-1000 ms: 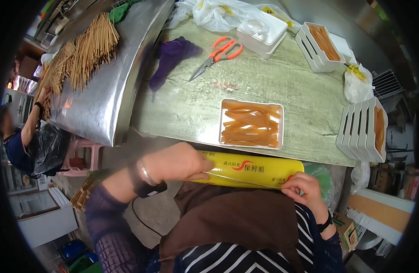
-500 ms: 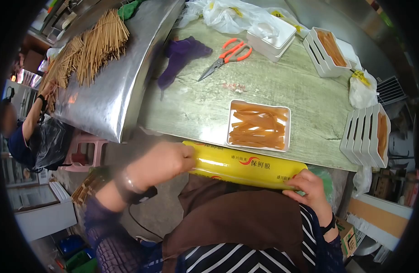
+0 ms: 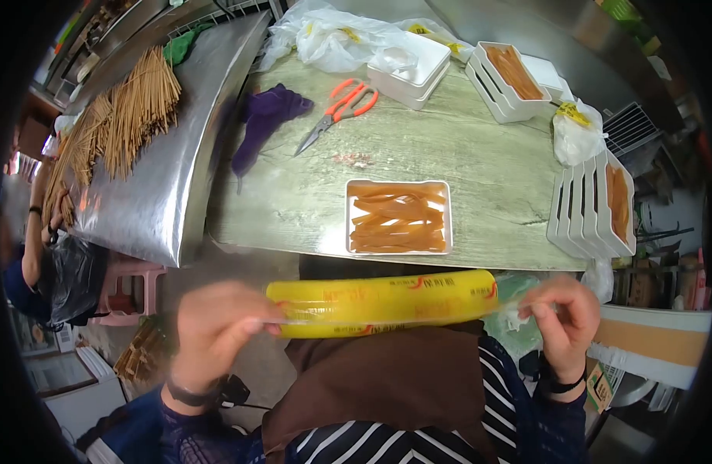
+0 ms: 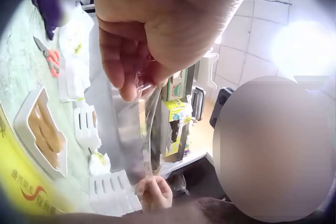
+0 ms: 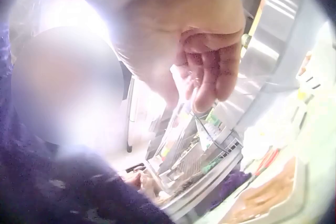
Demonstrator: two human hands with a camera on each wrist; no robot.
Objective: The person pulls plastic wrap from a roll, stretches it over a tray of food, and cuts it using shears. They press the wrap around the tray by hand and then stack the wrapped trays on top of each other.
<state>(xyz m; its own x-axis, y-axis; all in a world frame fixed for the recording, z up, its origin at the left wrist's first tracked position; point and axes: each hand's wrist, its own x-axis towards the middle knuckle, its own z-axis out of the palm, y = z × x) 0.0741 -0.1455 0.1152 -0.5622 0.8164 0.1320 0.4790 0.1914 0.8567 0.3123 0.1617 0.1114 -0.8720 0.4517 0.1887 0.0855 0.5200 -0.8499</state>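
Observation:
A yellow roll of cling film (image 3: 383,298) lies crosswise between the brown apron and the table edge. My left hand (image 3: 216,332) pinches one end of a clear sheet of film (image 4: 151,111) left of the roll. Beyond the roll's right end, my right hand (image 3: 565,321) pinches the film's other end between thumb and fingers. The film runs taut between the hands, along the roll's near side. Just past the roll, a white tray (image 3: 348,220) of flat brown strips (image 3: 398,213) sits near the table's front edge.
Orange-handled scissors (image 3: 336,116) and a purple cloth (image 3: 267,124) lie on the table (image 3: 294,209). Stacked white trays (image 3: 576,205) stand at the right, white boxes (image 3: 406,85) at the back. Wooden skewers (image 3: 143,108) cover part of a metal counter (image 3: 155,209), where another person reaches.
My left hand has swung from the roll's left end down toward my body. My right hand has moved outward from the roll's right end. The roll has turned and the film now stretches between both hands.

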